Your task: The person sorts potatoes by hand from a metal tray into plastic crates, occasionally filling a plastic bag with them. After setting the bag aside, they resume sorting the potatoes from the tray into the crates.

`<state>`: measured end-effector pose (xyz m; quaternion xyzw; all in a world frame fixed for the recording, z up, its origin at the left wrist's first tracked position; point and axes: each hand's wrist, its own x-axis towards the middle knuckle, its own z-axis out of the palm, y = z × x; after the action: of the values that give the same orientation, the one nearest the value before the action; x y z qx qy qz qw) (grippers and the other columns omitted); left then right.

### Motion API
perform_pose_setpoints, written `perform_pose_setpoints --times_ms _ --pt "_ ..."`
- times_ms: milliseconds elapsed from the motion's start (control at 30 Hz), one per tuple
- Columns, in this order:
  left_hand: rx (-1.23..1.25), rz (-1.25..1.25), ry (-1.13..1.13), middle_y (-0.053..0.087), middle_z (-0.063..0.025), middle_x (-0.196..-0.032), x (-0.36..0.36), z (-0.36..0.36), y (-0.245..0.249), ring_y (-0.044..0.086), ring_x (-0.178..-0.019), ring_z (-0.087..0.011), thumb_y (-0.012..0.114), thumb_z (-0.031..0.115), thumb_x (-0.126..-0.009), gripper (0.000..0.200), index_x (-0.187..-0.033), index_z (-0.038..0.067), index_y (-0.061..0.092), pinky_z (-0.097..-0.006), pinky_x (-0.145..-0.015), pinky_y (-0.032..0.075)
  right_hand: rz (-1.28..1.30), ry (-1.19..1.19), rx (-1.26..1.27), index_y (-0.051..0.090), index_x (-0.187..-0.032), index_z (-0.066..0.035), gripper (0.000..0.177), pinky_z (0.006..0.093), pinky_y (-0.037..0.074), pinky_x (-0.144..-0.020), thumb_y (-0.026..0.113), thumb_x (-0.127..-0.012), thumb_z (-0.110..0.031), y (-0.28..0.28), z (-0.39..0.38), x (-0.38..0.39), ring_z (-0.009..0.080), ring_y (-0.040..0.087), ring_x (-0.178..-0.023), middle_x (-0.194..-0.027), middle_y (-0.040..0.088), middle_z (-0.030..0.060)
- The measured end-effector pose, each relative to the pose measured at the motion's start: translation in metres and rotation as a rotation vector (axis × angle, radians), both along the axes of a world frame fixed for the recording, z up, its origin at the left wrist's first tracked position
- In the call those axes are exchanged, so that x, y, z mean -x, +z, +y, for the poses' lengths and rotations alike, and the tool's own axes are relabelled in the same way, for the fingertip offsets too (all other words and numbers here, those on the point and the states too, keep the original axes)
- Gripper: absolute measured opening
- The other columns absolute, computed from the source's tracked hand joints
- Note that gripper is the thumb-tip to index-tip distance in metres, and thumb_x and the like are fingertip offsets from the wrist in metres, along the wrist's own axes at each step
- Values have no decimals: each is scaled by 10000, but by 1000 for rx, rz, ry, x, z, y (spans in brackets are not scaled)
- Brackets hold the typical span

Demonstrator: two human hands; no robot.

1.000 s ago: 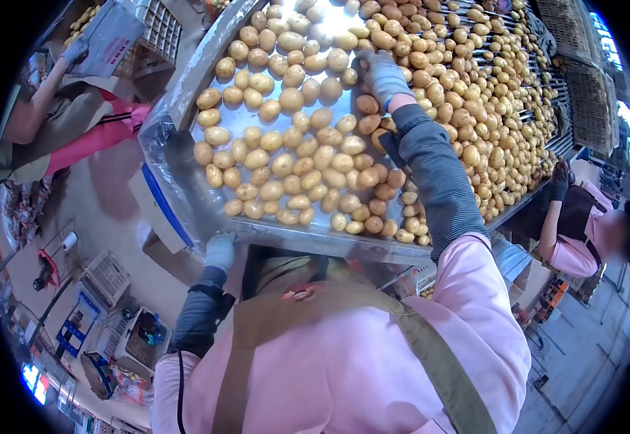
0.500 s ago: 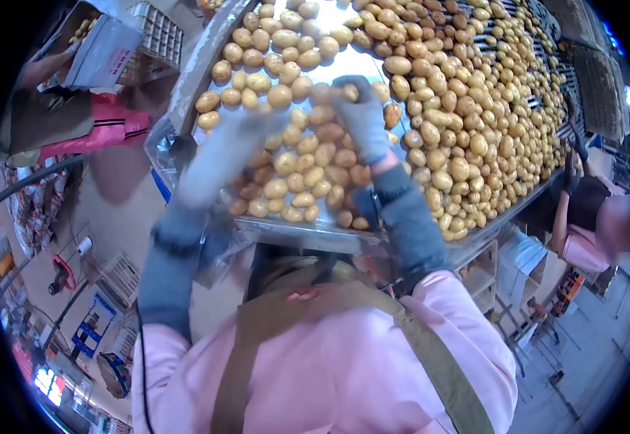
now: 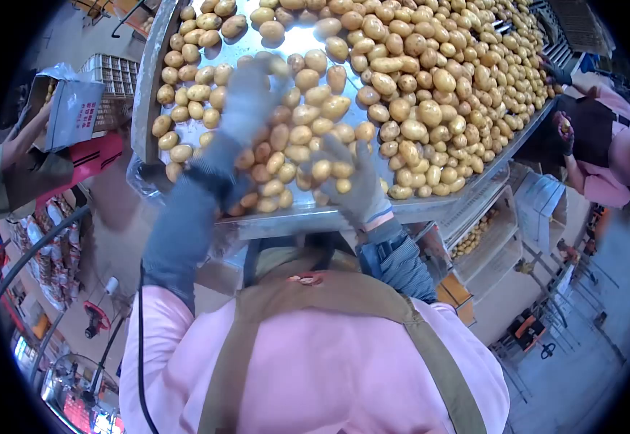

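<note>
Many yellow-brown potatoes lie on a metal sorting table, densest on the right side. My left hand, in a grey glove, is over the potatoes at the left middle and smeared by motion; a potato shows at its fingertips, but whether it is held is unclear. Near the front edge, my right hand, also gloved, lies among potatoes with its fingers spread. A couple of potatoes rest against its fingers and palm.
A co-worker stands at the table's right side. Another person at the left is by a printed box and a white crate. Below the table's right edge sits a crate with potatoes inside.
The view has shifted. My right hand has come down from the upper middle of the potatoes to near the front edge, and its fingers have spread. My left hand has moved farther up the table.
</note>
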<state>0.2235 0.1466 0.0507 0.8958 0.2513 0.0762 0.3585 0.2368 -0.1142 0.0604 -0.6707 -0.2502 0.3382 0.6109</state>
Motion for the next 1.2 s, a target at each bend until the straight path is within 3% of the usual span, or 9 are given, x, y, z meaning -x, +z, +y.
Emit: perform_pose_setpoints --times_ms 33,100,333,567,633,767,933,1067,1200 --pt "231 -100 -132 687 -151 -1095 21 -39 -13 663 -1013 -311 690 329 -894 362 -1153 77 678 -415 -858 537 107 -24 6 333 -1457 -5 732 268 580 -852 744 -852 -38 -4 -1 -1 211 652 -1140 -1323 616 145" --pt "-192 -302 -403 653 -182 -1195 31 -91 -4 627 -1124 -353 692 381 -877 496 -1253 67 621 -444 -926 514 321 -69 17 329 -1462 1 709 273 574 -862 721 -872 -38 -11 -6 0 208 648 -1135 -1300 625 131" --pt "-64 88 -78 599 -227 -1211 -85 12 -117 598 -1146 -398 657 450 -876 504 -1247 111 629 -447 -973 498 -513 -26 107 564 -1313 -17 633 348 516 -986 785 -720 -49 -21 -37 3 236 647 -1155 -1273 675 93" --pt "362 -210 162 638 -167 -1044 -18 -69 -29 625 -988 -325 614 207 -942 268 -1151 40 636 -412 -836 513 306 -158 -99 464 -1361 -33 588 317 545 -893 727 -851 -163 -12 -108 14 200 666 -1081 -1213 689 75" --pt "-443 -344 -235 611 -156 -956 30 -89 -50 608 -831 -352 527 88 -962 199 -1129 36 620 -461 -723 482 1126 -384 -361 507 -1326 -61 474 297 571 -759 657 -972 -339 13 -155 21 198 681 -942 -1099 695 78" --pt "536 106 45 564 -48 -777 95 -167 -1 517 -715 -136 446 206 -1040 246 -996 45 626 -314 -605 424 854 -630 100 566 -1276 -78 434 315 564 -775 651 -951 -352 23 -290 59 221 662 -945 -1086 674 86" --pt "653 -55 -294 620 -50 -847 101 -217 8 570 -795 -142 421 276 -1060 337 -1039 37 657 -296 -710 475 195 -738 734 593 -1246 -79 360 336 553 -820 625 -925 -241 -26 -363 76 248 648 -995 -1111 659 89" --pt "372 -9 -892 630 -193 -1223 65 -275 47 600 -1160 -382 613 255 -943 415 -1311 62 603 -461 -1002 487 54 -439 504 615 -1222 -81 325 353 544 -856 605 -905 -152 14 -289 74 269 638 -1035 -1131 647 91" --pt "-440 -71 -977 539 -108 -1415 -30 -282 26 513 -1302 -274 634 315 -924 477 -1355 122 565 -415 -1042 425 -351 -33 444 636 -1163 -72 274 378 528 -882 614 -893 -115 42 -261 71 301 632 -1043 -1106 638 118"
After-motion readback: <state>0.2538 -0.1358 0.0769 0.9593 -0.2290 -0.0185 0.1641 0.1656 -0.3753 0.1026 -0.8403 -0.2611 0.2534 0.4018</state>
